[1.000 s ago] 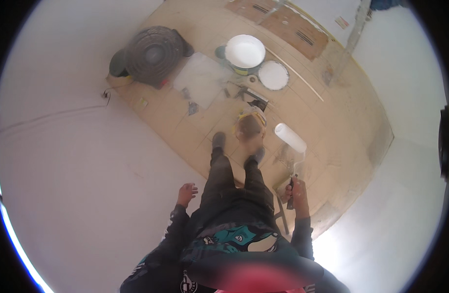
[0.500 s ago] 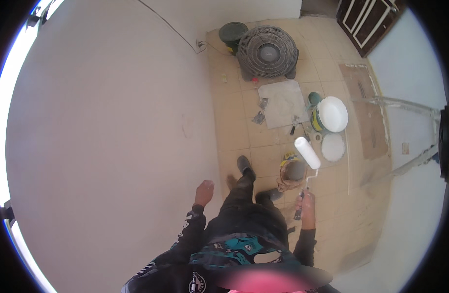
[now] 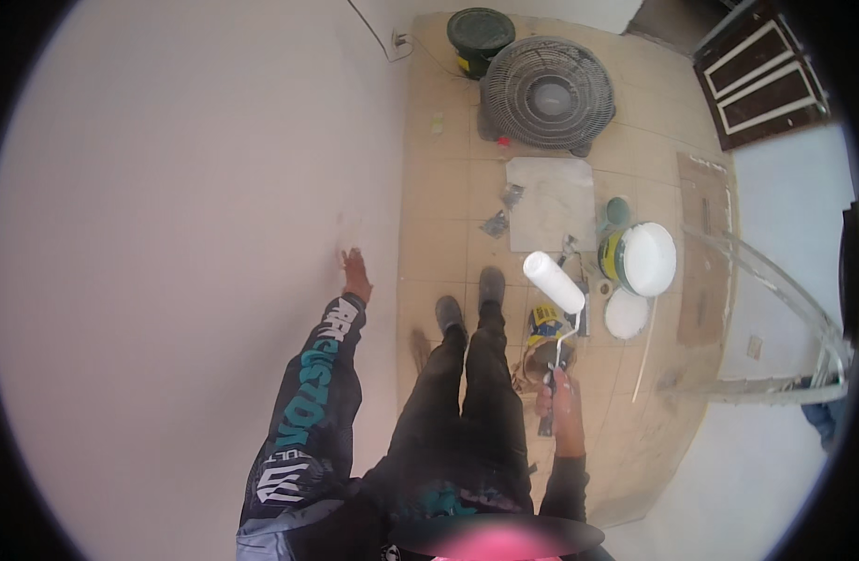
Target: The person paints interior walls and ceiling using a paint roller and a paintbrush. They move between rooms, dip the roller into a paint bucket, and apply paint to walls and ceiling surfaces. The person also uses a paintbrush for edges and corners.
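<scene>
A paint roller (image 3: 554,281) with a white sleeve and bent wire frame is held upright by its dark handle in my right hand (image 3: 565,411), fingers wrapped round it. The sleeve looks coated white. My left hand (image 3: 356,276) is stretched toward the pale wall (image 3: 214,234) with its fingers apart; whether it touches the wall I cannot tell. Below the roller stands an opened yellow-and-blue bag (image 3: 545,323), partly hidden by the roller's frame and my hand. Beyond it are a bucket of white paint (image 3: 649,259) and a round white lid (image 3: 627,314).
A floor fan (image 3: 549,93) stands ahead with a dark lidded bucket (image 3: 481,42) behind it. A pale sheet (image 3: 551,201), a green container (image 3: 617,211) and small tools lie on the tiles. At right are a metal ladder (image 3: 775,271) and a brown board (image 3: 705,243).
My left hand has reached forward to the wall and its fingers have opened. My feet have stepped forward. The roller, still in my right hand, has shifted slightly left.
</scene>
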Action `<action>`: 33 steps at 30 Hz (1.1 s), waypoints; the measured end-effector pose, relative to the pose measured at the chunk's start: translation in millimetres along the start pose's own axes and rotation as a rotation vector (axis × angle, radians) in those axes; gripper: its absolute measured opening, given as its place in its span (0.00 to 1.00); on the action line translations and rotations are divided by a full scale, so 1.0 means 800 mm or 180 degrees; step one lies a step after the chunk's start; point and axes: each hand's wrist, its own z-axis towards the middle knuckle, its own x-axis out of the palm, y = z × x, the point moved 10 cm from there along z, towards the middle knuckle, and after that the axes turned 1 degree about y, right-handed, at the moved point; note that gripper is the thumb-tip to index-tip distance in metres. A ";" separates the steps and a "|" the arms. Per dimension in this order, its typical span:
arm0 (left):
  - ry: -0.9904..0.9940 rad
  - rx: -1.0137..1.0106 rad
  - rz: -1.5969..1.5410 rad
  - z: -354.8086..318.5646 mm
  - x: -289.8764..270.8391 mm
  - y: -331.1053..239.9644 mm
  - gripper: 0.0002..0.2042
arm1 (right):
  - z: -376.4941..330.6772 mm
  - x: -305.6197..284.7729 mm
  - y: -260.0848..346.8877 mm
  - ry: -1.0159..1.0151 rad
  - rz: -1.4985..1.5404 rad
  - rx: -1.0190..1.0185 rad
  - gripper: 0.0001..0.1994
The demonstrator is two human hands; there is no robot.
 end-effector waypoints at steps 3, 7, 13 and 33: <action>0.0315 0.0088 0.0987 0.071 0.033 0.000 0.51 | 0.037 -0.005 0.025 -0.0185 -0.0118 0.0210 0.15; -0.0407 0.0308 0.0679 0.124 0.070 0.039 0.50 | 0.091 0.019 0.076 -0.0065 -0.0161 0.0343 0.14; 0.0471 0.0730 0.3442 0.151 -0.021 0.017 0.39 | 0.146 0.022 0.156 -0.0329 -0.0565 0.0351 0.14; 0.0488 -0.0961 -0.3263 -0.157 -0.019 -0.129 0.26 | 0.293 0.168 0.160 0.0641 -0.3650 -0.1233 0.12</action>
